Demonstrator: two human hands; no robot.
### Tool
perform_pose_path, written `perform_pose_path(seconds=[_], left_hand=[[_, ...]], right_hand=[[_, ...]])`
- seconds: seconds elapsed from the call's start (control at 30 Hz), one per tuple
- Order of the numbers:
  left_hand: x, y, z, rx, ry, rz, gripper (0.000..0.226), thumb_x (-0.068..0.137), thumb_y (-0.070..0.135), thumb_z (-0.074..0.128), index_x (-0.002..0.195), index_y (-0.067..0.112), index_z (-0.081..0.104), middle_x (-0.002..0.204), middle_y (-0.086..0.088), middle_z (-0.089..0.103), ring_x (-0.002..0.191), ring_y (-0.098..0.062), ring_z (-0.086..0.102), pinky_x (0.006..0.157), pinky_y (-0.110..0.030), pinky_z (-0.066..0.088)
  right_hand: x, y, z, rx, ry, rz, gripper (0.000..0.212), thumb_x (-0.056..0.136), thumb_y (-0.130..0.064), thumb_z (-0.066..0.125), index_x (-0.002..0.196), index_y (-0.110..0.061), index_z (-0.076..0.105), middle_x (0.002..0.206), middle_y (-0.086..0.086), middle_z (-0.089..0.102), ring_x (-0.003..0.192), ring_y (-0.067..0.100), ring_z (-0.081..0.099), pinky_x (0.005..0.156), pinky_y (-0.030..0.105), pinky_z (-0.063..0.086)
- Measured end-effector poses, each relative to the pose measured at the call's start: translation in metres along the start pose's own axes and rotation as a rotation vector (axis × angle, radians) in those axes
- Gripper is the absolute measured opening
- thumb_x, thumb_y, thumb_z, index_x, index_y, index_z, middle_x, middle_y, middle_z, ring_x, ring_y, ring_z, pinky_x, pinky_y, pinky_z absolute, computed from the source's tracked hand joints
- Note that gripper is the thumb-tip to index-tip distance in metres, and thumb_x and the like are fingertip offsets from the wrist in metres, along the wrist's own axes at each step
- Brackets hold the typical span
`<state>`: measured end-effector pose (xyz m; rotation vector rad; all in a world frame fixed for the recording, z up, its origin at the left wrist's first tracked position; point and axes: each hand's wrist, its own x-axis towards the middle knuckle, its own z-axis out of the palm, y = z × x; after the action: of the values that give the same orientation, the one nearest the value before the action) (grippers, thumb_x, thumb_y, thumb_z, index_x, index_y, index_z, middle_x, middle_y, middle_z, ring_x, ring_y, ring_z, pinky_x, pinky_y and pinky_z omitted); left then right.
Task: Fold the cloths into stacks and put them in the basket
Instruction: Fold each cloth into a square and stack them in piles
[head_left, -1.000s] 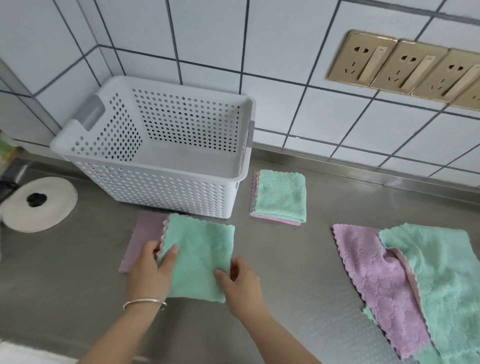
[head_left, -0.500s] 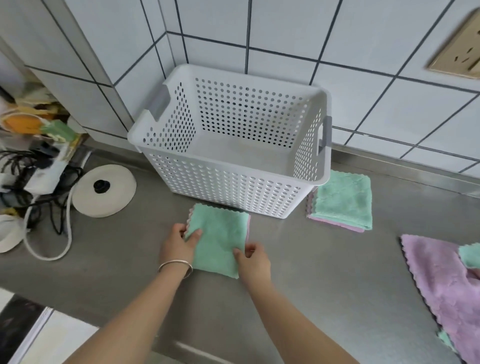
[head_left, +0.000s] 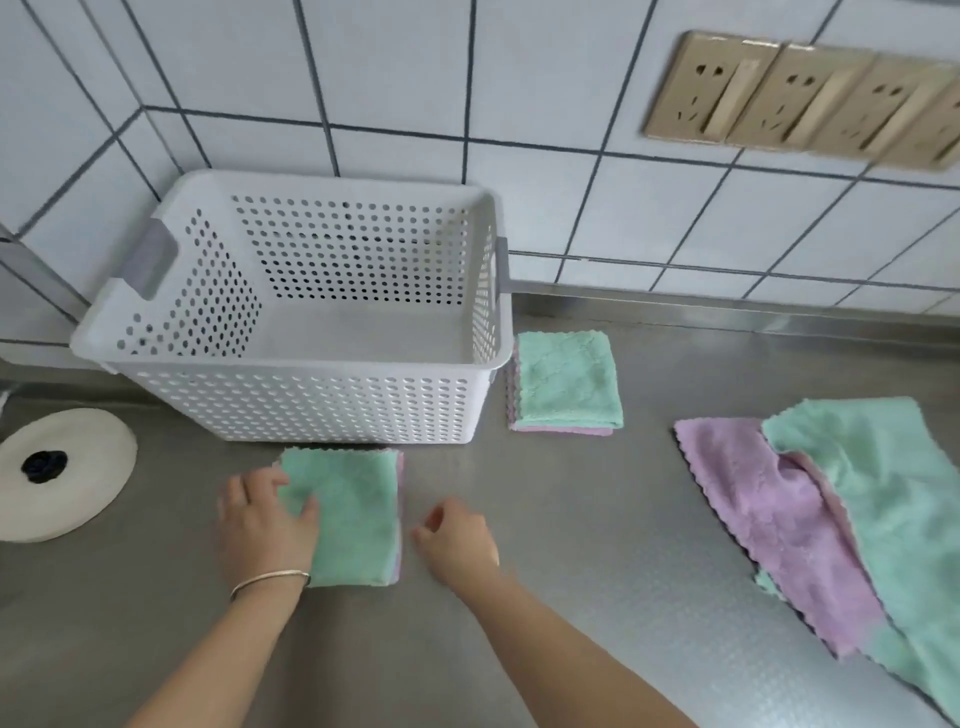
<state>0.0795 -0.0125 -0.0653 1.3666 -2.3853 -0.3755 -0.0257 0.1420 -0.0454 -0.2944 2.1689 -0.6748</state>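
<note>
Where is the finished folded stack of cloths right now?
The folded stack lies on the steel counter just right of the white basket, near the tiled wall, left of the unfolded cloths.

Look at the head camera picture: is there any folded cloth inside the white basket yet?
No: the basket shows only its bare floor, while one folded cloth lies beside it on the counter and another in front.

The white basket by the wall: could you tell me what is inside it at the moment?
The white basket shows only its bare floor and perforated walls; no cloths are in it. The near wall hides the front strip of the floor.
</note>
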Motion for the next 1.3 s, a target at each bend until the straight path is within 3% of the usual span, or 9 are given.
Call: perform_pose_path(seconds=[0.13, 0.3, 0.4, 0.5, 0.7, 0.8, 0.97, 1.17, 1.3], left_hand=[[-0.022, 0.078, -0.002, -0.188, -0.009, 0.253, 0.029, 0.072, 0.027, 0.048, 0.085, 0.003, 0.055, 0.086, -0.022, 0.056, 0.085, -0.038, 0.051, 0.077, -0.042, 0.035], [-0.067, 0.193, 0.033, -0.409, -0.445, 0.572, 0.021, 0.078, 0.025, 0.052, 0.098, 0.02, 0.051, 0.09, 0.0, 0.058, 0.078, -0.01, 0.055, 0.076, -0.031, 0.048], [-0.099, 0.25, 0.058, -0.3, -0.773, 0.56, 0.028, 0.083, 0.015, 0.062, 0.11, 0.019, 0.053, 0.096, 0.011, 0.053, 0.083, -0.014, 0.063, 0.082, -0.038, 0.051], [-0.122, 0.302, 0.076, -0.284, -0.893, 0.641, 0.029, 0.085, 0.016, 0.059, 0.113, 0.021, 0.052, 0.093, 0.016, 0.05, 0.086, -0.013, 0.061, 0.087, -0.038, 0.049], [-0.174, 0.409, 0.107, -0.182, -0.932, 0.841, 0.029, 0.088, 0.022, 0.052, 0.117, 0.023, 0.053, 0.113, 0.005, 0.058, 0.101, -0.016, 0.059, 0.087, -0.036, 0.05], [-0.19, 0.438, 0.118, -0.063, -0.805, 1.12, 0.038, 0.087, 0.022, 0.052, 0.125, 0.024, 0.05, 0.126, 0.003, 0.054, 0.114, -0.022, 0.05, 0.094, -0.036, 0.045], [-0.212, 0.485, 0.121, -0.072, -0.596, 1.488, 0.046, 0.077, 0.013, 0.048, 0.121, 0.023, 0.055, 0.109, 0.002, 0.068, 0.11, -0.023, 0.058, 0.095, -0.038, 0.045], [-0.198, 0.536, 0.109, 0.118, -0.569, 1.389, 0.025, 0.09, 0.024, 0.046, 0.109, 0.021, 0.063, 0.109, -0.002, 0.06, 0.105, -0.027, 0.058, 0.085, -0.034, 0.04], [-0.157, 0.528, 0.095, -0.126, -0.717, 1.057, 0.028, 0.092, 0.017, 0.046, 0.111, 0.022, 0.066, 0.114, -0.004, 0.066, 0.105, -0.028, 0.059, 0.083, -0.031, 0.043]], right_hand=[[-0.02, 0.063, -0.059, 0.087, 0.165, -0.046, 0.022, 0.085, -0.03, 0.052, 0.105, -0.022, 0.059, 0.076, -0.005, 0.057, 0.088, 0.024, 0.061, 0.071, 0.027, 0.045], [-0.049, 0.176, -0.157, 0.096, 0.632, 0.094, 0.022, 0.088, -0.019, 0.052, 0.108, -0.017, 0.06, 0.103, 0.002, 0.068, 0.098, 0.027, 0.061, 0.077, 0.03, 0.044], [-0.056, 0.237, -0.215, 0.144, 0.905, 0.183, 0.018, 0.087, -0.015, 0.053, 0.101, -0.012, 0.062, 0.101, 0.006, 0.064, 0.098, 0.027, 0.059, 0.077, 0.033, 0.044], [-0.053, 0.277, -0.252, 0.083, 1.049, 0.282, 0.023, 0.083, -0.013, 0.056, 0.105, -0.009, 0.062, 0.106, 0.008, 0.06, 0.1, 0.028, 0.053, 0.079, 0.035, 0.041], [-0.031, 0.338, -0.276, -0.117, 0.936, 0.264, 0.021, 0.072, -0.022, 0.069, 0.085, -0.006, 0.067, 0.086, 0.012, 0.062, 0.081, 0.036, 0.058, 0.065, 0.039, 0.047], [-0.028, 0.346, -0.279, -0.259, 0.978, 0.131, 0.022, 0.073, -0.025, 0.049, 0.062, -0.01, 0.062, 0.065, 0.006, 0.059, 0.058, 0.031, 0.058, 0.048, 0.032, 0.044], [-0.045, 0.349, -0.307, -0.418, 1.203, -0.158, 0.015, 0.079, -0.011, 0.046, 0.072, -0.013, 0.058, 0.06, -0.002, 0.056, 0.053, 0.023, 0.052, 0.058, 0.028, 0.028], [-0.087, 0.335, -0.372, -0.306, 1.208, -0.383, 0.005, 0.086, -0.016, 0.045, 0.084, -0.016, 0.049, 0.064, 0.002, 0.063, 0.043, 0.025, 0.053, 0.038, 0.021, 0.034], [-0.124, 0.307, -0.419, -0.205, 0.877, -0.261, 0.018, 0.086, -0.025, 0.057, 0.097, -0.013, 0.063, 0.083, 0.005, 0.069, 0.071, 0.027, 0.061, 0.057, 0.028, 0.041]])
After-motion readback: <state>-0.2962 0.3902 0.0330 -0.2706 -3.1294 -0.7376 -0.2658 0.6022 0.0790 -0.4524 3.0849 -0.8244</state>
